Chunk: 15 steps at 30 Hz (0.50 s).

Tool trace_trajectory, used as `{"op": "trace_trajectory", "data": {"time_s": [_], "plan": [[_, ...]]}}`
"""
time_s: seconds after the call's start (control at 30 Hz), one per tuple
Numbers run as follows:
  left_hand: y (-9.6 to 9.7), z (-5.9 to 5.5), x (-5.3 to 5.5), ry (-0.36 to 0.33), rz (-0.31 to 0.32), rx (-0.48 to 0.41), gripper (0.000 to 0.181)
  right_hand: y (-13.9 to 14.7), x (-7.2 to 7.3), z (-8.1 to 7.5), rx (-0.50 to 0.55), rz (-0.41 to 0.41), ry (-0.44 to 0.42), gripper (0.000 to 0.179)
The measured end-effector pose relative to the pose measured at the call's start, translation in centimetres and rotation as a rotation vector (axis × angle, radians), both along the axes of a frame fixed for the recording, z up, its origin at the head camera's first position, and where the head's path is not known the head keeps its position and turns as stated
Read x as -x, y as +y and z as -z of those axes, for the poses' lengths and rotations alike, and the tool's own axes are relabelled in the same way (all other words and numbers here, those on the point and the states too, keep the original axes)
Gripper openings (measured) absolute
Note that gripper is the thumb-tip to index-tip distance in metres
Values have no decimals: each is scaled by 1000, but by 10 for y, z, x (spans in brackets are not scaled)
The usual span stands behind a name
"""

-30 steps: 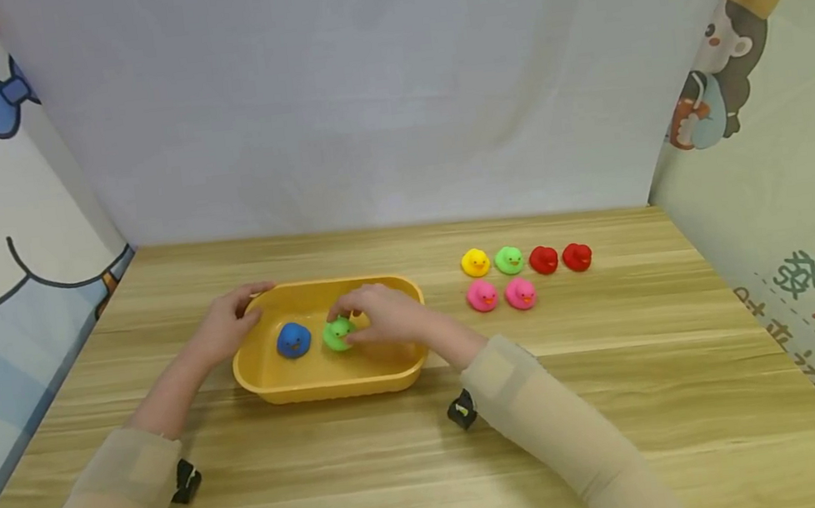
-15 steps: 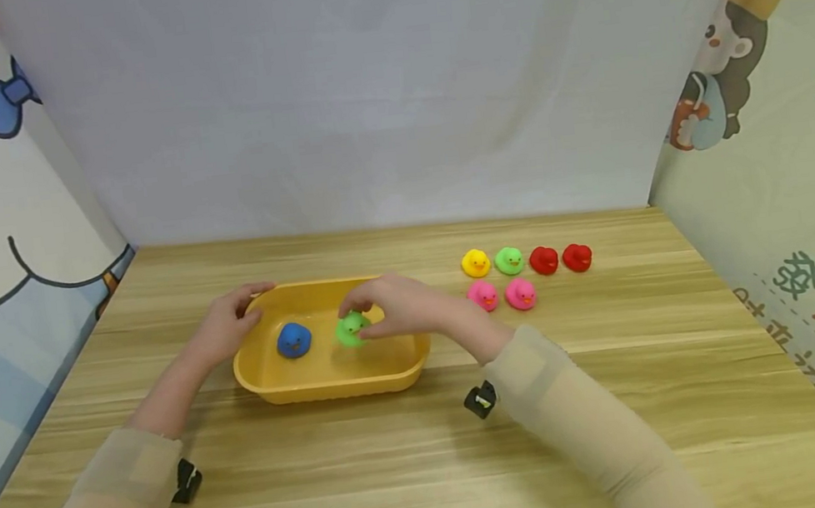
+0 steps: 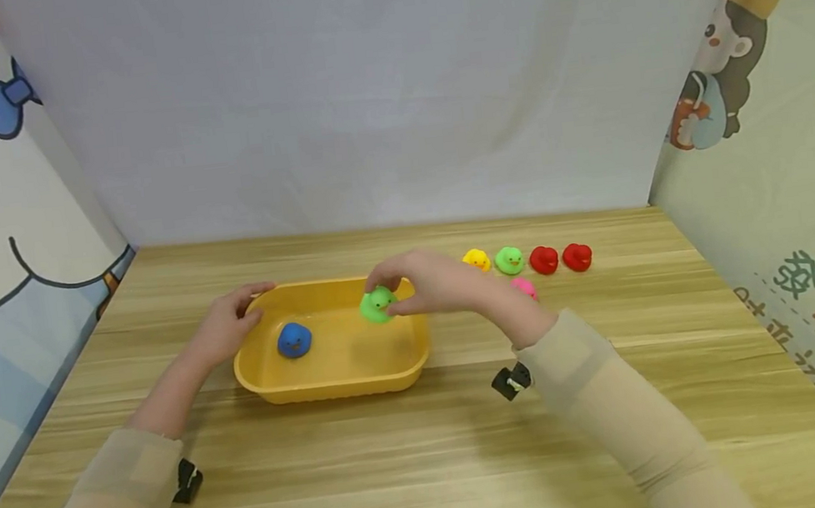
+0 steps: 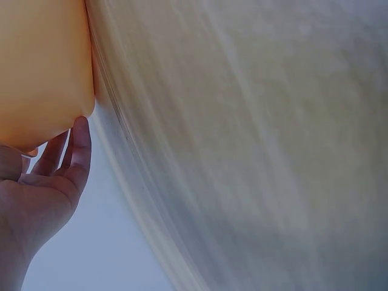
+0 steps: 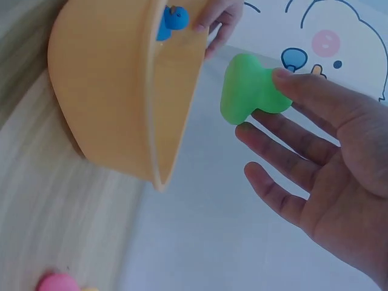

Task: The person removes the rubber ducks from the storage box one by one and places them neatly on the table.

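Note:
My right hand (image 3: 441,279) pinches a green rubber duck (image 3: 377,306) between thumb and fingers, raised over the right part of a yellow plastic basin (image 3: 345,370). In the right wrist view the thumb presses one side of the green duck (image 5: 245,91), with the lower fingers spread. My left hand (image 3: 223,329) holds the basin at its left end, thumb by the rim. Fingertips of the left hand (image 4: 45,188) touch the outer wall in the left wrist view. A blue rubber duck (image 3: 294,341) sits inside the basin, toward its left.
Right of the basin, a yellow duck (image 3: 477,259), another green duck (image 3: 510,260) and two red ducks (image 3: 544,260) stand in a row. A pink duck (image 3: 524,287) shows past my right forearm, which hides another. A white cloth wall (image 3: 377,123) rises behind the wooden table (image 3: 327,473).
My right hand has lifted the green duck from the basin floor and carried it right and away from me, toward the basin's far right. The left hand and the blue duck stay put.

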<state>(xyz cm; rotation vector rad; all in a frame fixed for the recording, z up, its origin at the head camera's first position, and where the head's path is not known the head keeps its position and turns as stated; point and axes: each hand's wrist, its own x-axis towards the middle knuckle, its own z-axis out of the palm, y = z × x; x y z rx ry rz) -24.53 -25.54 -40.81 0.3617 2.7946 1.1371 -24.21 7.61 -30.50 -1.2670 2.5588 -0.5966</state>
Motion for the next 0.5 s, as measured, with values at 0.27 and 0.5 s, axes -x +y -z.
{"op": "trace_trajectory", "data": {"time_s": [0.27, 0.5], "plan": [[1, 0, 0, -11, 0, -12, 43, 25, 2, -15, 12, 27, -2, 31], [1, 0, 0, -4, -7, -13, 43, 47, 2, -23, 62, 67, 21, 29]]}}
